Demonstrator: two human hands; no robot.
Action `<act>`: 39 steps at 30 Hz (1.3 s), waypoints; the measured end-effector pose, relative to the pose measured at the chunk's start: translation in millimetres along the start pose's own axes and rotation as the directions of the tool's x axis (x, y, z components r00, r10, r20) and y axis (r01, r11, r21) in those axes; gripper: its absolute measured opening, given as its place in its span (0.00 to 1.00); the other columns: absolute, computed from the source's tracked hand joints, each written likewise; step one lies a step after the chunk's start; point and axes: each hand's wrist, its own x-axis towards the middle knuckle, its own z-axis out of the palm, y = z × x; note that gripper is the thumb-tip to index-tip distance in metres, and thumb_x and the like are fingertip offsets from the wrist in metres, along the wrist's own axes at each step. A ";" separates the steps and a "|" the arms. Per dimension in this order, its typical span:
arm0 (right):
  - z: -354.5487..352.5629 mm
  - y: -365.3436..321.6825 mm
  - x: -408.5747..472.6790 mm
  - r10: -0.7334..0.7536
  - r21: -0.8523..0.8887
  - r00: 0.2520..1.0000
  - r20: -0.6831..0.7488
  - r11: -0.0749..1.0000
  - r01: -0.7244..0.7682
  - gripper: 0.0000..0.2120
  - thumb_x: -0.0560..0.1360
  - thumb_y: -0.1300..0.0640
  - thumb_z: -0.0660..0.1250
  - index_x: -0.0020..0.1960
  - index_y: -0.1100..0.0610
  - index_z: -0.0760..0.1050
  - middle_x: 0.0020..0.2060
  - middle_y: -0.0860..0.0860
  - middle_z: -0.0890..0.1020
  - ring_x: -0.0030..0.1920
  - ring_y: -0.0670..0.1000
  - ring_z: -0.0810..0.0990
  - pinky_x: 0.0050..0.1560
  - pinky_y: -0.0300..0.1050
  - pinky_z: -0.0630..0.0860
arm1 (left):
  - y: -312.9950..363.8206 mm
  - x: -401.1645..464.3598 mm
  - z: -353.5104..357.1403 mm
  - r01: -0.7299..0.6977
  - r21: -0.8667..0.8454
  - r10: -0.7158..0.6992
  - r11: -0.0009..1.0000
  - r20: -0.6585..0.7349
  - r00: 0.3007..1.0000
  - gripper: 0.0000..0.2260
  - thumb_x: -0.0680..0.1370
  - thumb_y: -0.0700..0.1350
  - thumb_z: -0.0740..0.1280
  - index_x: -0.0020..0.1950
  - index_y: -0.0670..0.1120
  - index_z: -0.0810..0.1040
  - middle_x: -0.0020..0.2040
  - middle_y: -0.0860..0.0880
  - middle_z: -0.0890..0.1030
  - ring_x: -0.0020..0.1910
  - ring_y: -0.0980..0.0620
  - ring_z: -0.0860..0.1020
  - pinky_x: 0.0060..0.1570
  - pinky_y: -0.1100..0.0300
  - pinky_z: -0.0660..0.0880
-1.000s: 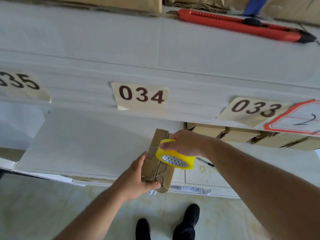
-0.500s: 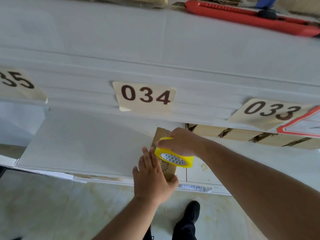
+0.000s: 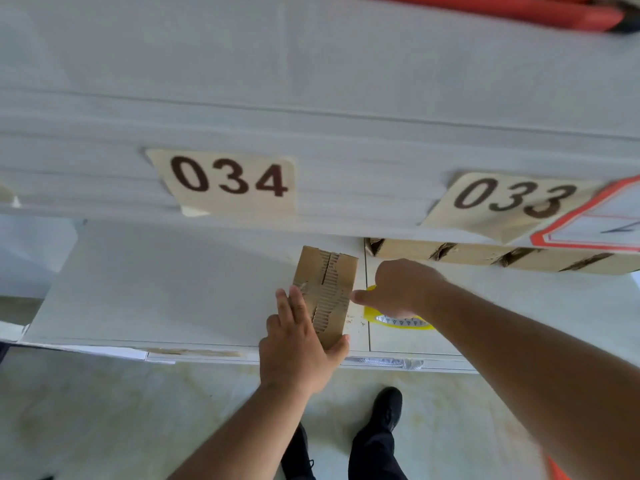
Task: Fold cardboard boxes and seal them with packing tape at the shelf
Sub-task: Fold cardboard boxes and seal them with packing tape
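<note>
A small brown cardboard box (image 3: 334, 289) lies on the white lower shelf (image 3: 166, 289), its corrugated flap ends facing up with a seam down the middle. My left hand (image 3: 298, 348) holds its near end, fingers laid along the left side and thumb hooked round the near right corner. Just to the right of the box, my right hand (image 3: 398, 289) grips a yellow packing tape roll (image 3: 398, 322) resting on the shelf, thumb pointing toward the box.
Flattened cardboard boxes (image 3: 485, 256) are stacked at the back right under the upper shelf. Labels 034 (image 3: 228, 180) and 033 (image 3: 512, 199) hang on the upper shelf's front. A red utility knife (image 3: 519, 12) lies on top. My shoes (image 3: 388, 407) stand on the tiled floor.
The box went from being held upright in the air down onto the shelf. My right hand carried the tape roll off the box to its right side. My left hand shifted onto the box's near end.
</note>
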 end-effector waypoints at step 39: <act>14.7 -20.9 9.8 -0.172 0.520 0.982 -0.073 0.834 0.184 0.29 0.71 0.25 0.67 0.39 0.52 0.75 0.36 0.48 0.79 0.40 0.51 0.80 0.40 0.46 0.71 | -31.9 20.3 -7.6 0.183 -0.816 0.072 0.549 0.264 0.962 0.13 0.77 0.50 0.64 0.61 0.58 0.77 0.51 0.57 0.85 0.54 0.55 0.82 0.46 0.67 0.74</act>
